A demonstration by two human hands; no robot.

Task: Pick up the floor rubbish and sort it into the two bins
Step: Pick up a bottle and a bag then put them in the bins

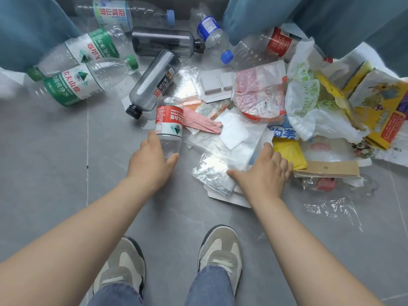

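Rubbish lies spread over the grey tiled floor. My left hand grips a small clear bottle with a red label by its lower end, thumb and fingers curled round it. My right hand reaches over a heap of clear plastic wrappers and white paper. Its fingers are spread and rest on the heap beside a yellow packet. Several empty bottles lie at the back left, among them two with green labels and a dark one.
Plastic bags, a yellow printed carton and a strip of brown cardboard are piled at the right. Teal fabric hangs at both top corners. My two shoes stand on the tiles near the bottom edge.
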